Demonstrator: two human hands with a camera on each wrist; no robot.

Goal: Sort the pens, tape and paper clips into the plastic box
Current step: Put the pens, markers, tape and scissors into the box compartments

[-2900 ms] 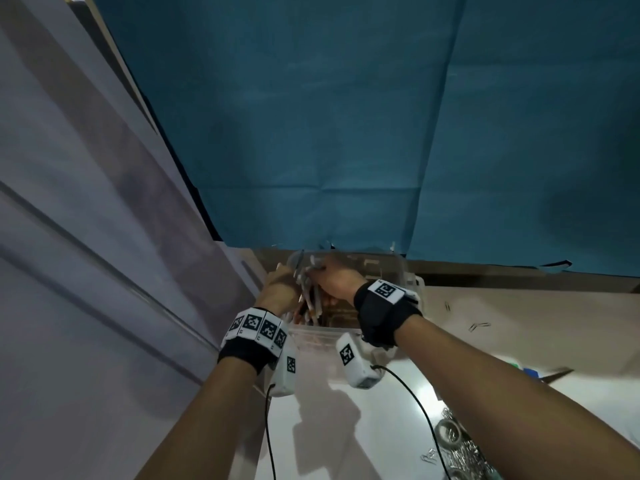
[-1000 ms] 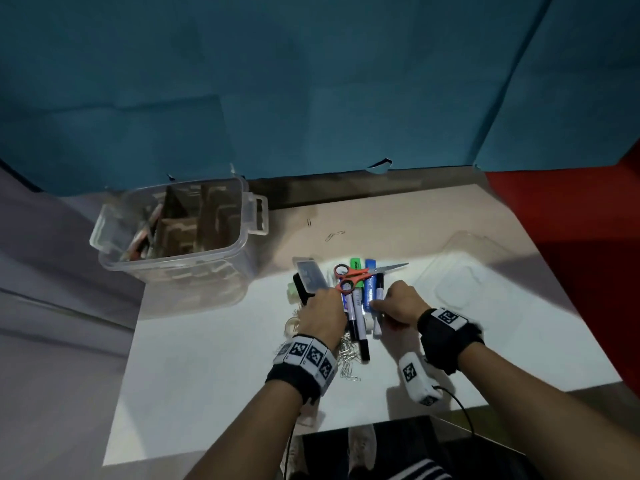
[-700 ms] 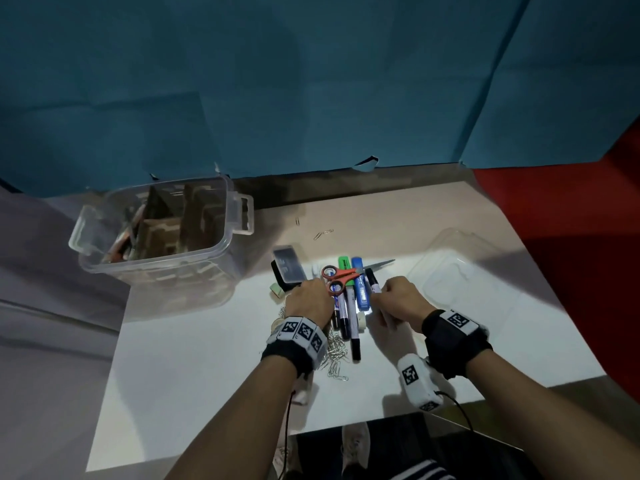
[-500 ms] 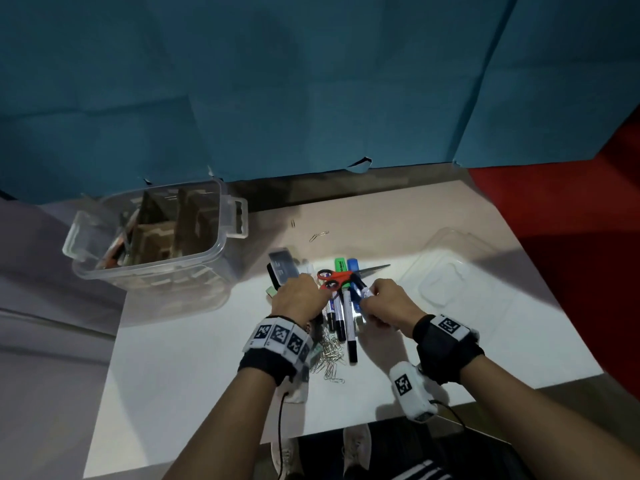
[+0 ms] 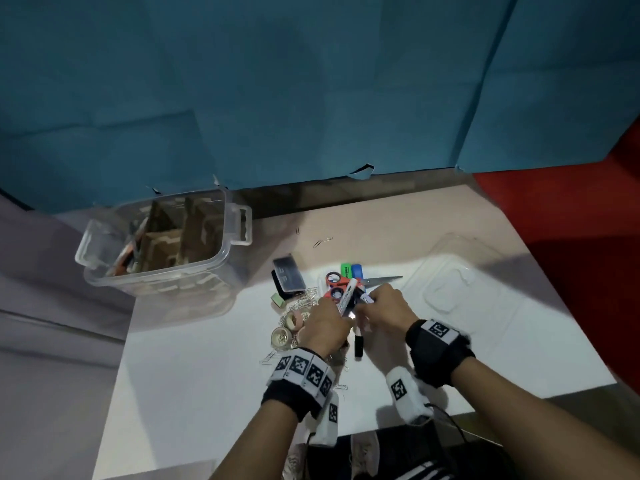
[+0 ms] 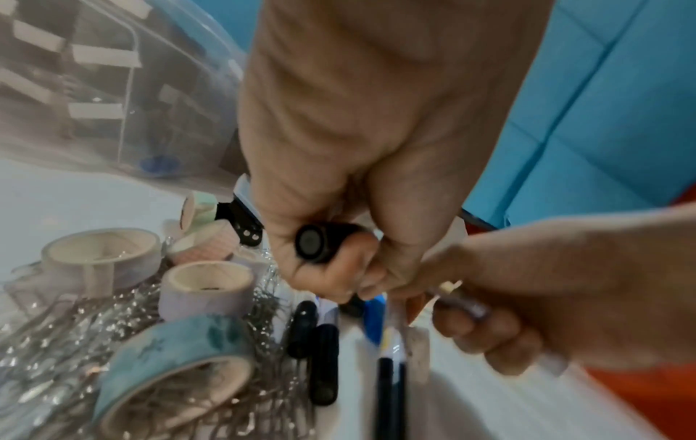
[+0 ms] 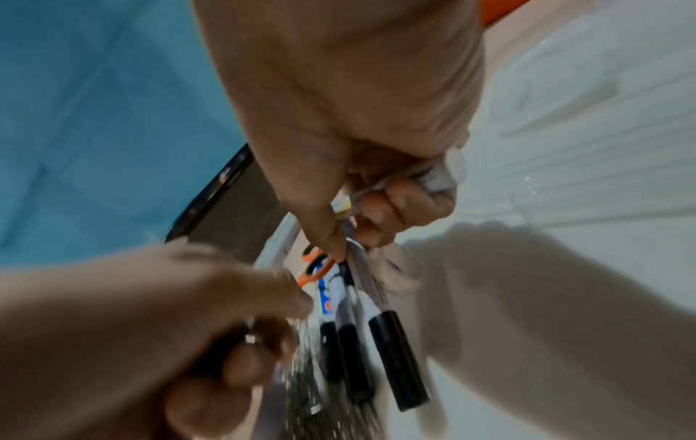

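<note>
Both hands work at a pile of stationery in the middle of the white table [image 5: 194, 375]. My left hand [image 5: 334, 318] grips a white marker with a black cap [image 5: 347, 296]; its black end [image 6: 315, 241] shows in my fist. My right hand [image 5: 369, 308] holds another white marker [image 7: 433, 175], lifted off the row. Several black-capped markers [image 7: 391, 345] still lie on the table between the hands. Rolls of tape [image 6: 205, 287] sit on a heap of paper clips [image 6: 52, 357] to the left. The clear plastic box [image 5: 157, 271] with cardboard dividers stands at the back left, with pens in its left compartment.
Orange-handled scissors [image 5: 335, 284] lie across the markers, next to green and blue highlighters [image 5: 351, 270]. A black stapler case [image 5: 288, 277] and a green eraser [image 5: 278, 299] lie beyond the tape. The clear lid [image 5: 464, 282] rests to the right. Loose clips [image 5: 322, 241] lie near the back.
Both hands left the box at the back left and came to the pile. Each then lifted a marker off the row on the table.
</note>
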